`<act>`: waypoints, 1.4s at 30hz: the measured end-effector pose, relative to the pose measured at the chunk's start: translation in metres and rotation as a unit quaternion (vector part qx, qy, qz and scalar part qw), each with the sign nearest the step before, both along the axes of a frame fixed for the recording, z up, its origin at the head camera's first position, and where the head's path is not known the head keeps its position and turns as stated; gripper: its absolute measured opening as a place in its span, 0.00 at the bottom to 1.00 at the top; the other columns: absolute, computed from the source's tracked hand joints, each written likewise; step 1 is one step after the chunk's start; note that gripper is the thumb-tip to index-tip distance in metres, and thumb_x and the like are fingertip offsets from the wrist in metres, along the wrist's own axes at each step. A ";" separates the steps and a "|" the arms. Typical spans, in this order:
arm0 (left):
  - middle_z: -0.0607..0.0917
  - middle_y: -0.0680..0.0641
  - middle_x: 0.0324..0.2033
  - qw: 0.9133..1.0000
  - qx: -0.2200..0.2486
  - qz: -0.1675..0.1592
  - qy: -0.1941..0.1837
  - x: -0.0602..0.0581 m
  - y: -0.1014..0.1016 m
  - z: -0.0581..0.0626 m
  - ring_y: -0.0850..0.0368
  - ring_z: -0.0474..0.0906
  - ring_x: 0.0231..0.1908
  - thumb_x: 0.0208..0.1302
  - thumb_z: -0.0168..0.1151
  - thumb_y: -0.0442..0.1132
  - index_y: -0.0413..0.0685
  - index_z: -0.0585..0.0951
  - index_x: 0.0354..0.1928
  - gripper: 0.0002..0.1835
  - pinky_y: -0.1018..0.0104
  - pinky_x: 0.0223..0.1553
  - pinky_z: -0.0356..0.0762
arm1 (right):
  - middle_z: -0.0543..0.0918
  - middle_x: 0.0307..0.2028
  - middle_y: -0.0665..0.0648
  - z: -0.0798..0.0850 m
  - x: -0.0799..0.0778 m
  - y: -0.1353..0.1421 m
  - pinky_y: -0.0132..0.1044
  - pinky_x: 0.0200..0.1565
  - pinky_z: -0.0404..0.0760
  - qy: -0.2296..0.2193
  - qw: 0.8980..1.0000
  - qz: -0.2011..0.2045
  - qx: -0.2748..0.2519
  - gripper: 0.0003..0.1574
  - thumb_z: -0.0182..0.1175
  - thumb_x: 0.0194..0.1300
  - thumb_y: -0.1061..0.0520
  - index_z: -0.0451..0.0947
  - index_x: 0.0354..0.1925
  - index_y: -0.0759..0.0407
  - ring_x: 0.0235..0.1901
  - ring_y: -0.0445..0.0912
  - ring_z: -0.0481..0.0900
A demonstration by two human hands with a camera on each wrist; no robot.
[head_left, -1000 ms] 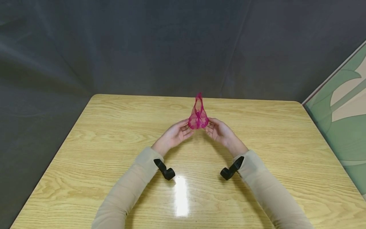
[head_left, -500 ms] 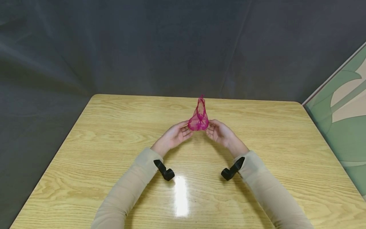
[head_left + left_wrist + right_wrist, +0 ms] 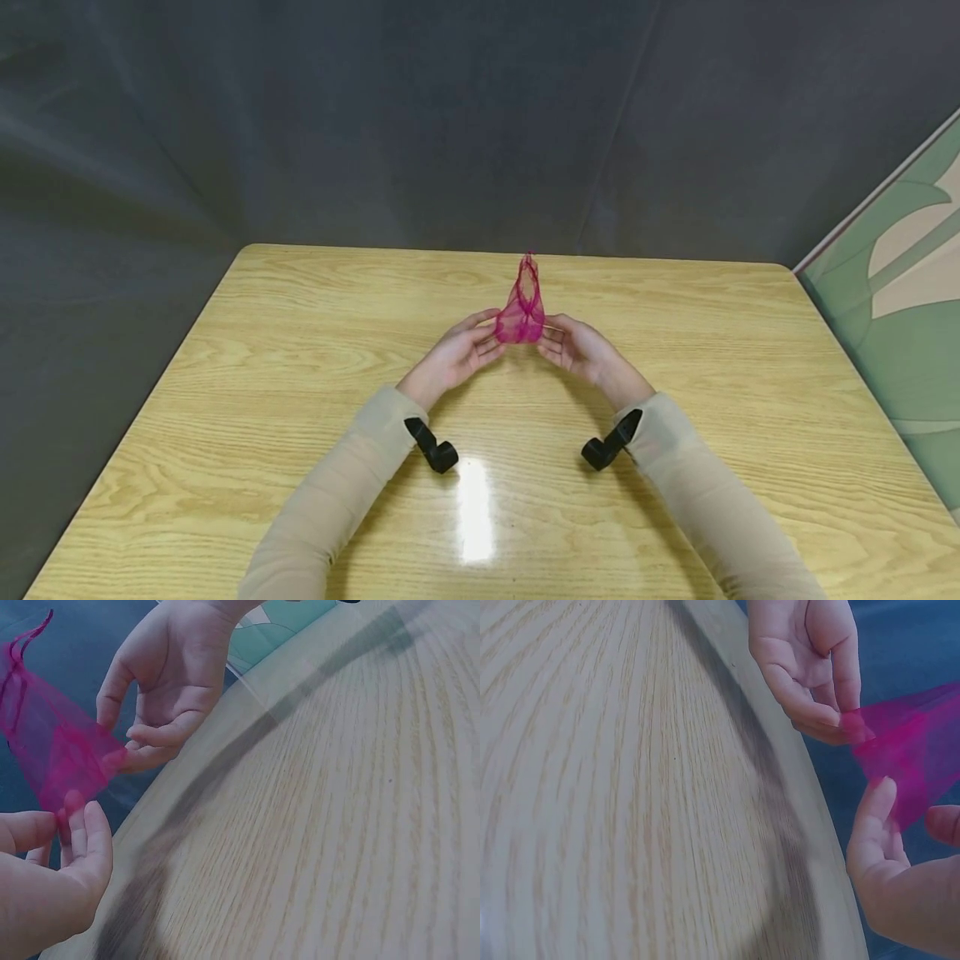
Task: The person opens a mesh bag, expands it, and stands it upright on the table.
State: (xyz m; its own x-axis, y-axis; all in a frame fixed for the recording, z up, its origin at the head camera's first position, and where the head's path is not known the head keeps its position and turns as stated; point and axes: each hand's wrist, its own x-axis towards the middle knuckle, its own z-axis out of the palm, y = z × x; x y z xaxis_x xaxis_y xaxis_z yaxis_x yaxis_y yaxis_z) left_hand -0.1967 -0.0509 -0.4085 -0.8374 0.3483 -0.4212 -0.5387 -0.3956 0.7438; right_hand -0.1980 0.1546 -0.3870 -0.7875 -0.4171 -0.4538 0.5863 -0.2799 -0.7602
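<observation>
A small sheer magenta drawstring pouch (image 3: 519,323) stands upright above the table, its narrow gathered top pointing away. My left hand (image 3: 459,350) holds its lower left corner between thumb and fingers. At the opposite lower corner, my right hand (image 3: 581,350) grips the fabric with its fingertips. In the left wrist view, the pouch (image 3: 64,742) is see-through, with thin cords at its top. The right wrist view shows the left hand (image 3: 806,660) at the far corner and the right hand (image 3: 907,892) nearer the camera. Part of the right thumb's contact is hard to see.
A wood-grain table (image 3: 300,317) lies under both hands, with a bright light reflection in front. Dark cloth (image 3: 450,125) hangs behind it. A green and beige patterned panel (image 3: 900,317) stands at the right. Black camera mounts (image 3: 438,454) jut from both sleeves.
The pouch's top has shifted slightly right and lower, and its base looks narrower. The left fingers have moved a little onto the fabric. Both arms have stayed nearly still.
</observation>
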 end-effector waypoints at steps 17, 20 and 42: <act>0.76 0.49 0.46 0.998 -0.052 0.026 -0.001 0.000 0.002 -0.004 0.64 0.75 0.39 0.73 0.44 0.31 0.42 0.67 0.67 0.22 0.59 0.69 0.66 | 0.81 0.34 0.46 0.001 0.000 -0.005 0.24 0.43 0.82 0.033 0.998 -0.009 0.051 0.10 0.40 0.75 0.57 0.69 0.46 0.54 0.36 0.37 0.80; 0.76 0.50 0.43 0.998 -0.063 0.029 0.002 0.001 0.001 -0.004 0.64 0.75 0.38 0.73 0.45 0.31 0.42 0.68 0.67 0.22 0.59 0.68 0.66 | 0.78 0.38 0.47 0.002 0.001 -0.005 0.23 0.45 0.82 0.035 0.998 -0.014 0.052 0.10 0.41 0.75 0.57 0.69 0.48 0.55 0.38 0.37 0.79; 0.77 0.56 0.32 0.989 -0.142 0.009 0.035 0.003 -0.001 -0.005 0.67 0.74 0.32 0.70 0.53 0.35 0.36 0.69 0.64 0.22 0.79 0.38 0.76 | 0.71 0.51 0.47 -0.002 -0.002 -0.005 0.26 0.55 0.78 0.078 0.990 0.014 0.119 0.31 0.41 0.75 0.58 0.52 0.71 0.65 0.49 0.39 0.74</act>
State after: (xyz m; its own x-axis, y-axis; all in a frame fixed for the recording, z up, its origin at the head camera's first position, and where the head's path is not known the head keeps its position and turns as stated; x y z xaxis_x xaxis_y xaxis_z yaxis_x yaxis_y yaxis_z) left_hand -0.1938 -0.0524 -0.4136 -0.8730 0.2081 -0.4412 -0.4770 -0.1748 0.8614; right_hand -0.1997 0.1494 -0.3885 -0.8456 -0.3353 -0.4154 0.4610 -0.0665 -0.8849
